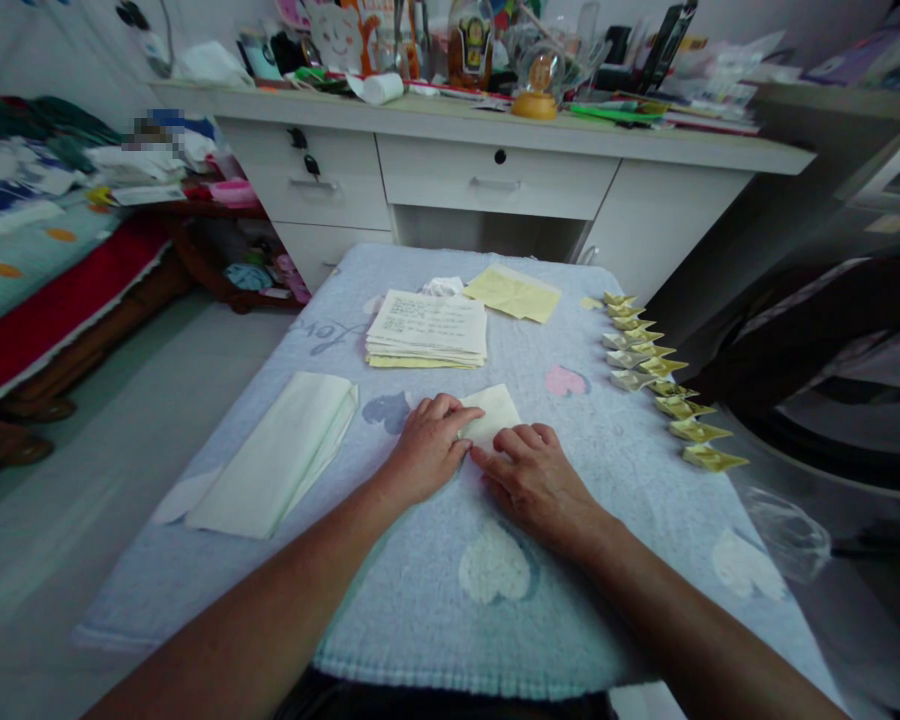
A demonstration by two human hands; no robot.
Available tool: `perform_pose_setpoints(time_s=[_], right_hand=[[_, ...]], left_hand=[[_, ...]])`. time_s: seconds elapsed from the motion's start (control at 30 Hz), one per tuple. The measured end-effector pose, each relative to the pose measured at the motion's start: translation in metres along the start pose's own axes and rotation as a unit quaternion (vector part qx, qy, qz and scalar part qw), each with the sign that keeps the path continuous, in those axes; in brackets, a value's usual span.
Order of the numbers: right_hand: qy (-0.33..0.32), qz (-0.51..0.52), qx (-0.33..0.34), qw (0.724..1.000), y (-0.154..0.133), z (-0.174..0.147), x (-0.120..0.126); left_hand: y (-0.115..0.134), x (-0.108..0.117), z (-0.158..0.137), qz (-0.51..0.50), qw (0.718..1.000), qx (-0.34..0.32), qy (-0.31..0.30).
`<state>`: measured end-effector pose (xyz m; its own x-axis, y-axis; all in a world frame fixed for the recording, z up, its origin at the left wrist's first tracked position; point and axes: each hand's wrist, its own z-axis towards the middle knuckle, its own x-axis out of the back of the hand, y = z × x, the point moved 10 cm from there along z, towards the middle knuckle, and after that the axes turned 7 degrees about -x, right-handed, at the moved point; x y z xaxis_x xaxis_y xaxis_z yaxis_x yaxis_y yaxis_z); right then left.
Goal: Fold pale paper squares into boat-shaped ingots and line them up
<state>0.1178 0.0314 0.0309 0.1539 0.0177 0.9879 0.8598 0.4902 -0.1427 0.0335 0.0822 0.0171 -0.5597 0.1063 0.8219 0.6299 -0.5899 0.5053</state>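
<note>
A small folded piece of pale paper (497, 410) lies on the cloth-covered table in front of me. My left hand (436, 440) grips its left side, with the fingers bent over the near left corner. From the right, my right hand (534, 470) pinches the paper's near edge, its fingers curled and the tips close to those of the left hand. Part of the paper is hidden under both hands. Beyond them sits a stack of written paper sheets (429, 325), with a creased yellow sheet (514, 292) behind it to the right.
Several folded paper boats (675, 408) stand in a row along the table's right edge. A folded whitish cloth or paper (277, 455) lies on the left. A cluttered white desk (495, 175) stands behind, a bed (52, 260) at far left. Clear plastic (787, 530) hangs by the right edge.
</note>
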Motion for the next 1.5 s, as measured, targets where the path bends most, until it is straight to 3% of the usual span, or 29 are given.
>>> perform_pose_setpoints(time_s=[0.27,0.87,1.5], right_hand=[[0.002,-0.004,0.002,1.000,-0.003,0.000,0.002],[-0.032,0.002,-0.011,0.999,-0.003,0.001,0.004],[0.010,0.006,-0.034,0.999,0.024,-0.046,0.010]], left_hand=[[-0.012,0.005,0.000,-0.026,1.000,0.008,0.008],[-0.009,0.004,0.001,0.020,0.999,0.030,0.004],[-0.011,0.003,0.001,0.024,0.999,0.020,0.008]])
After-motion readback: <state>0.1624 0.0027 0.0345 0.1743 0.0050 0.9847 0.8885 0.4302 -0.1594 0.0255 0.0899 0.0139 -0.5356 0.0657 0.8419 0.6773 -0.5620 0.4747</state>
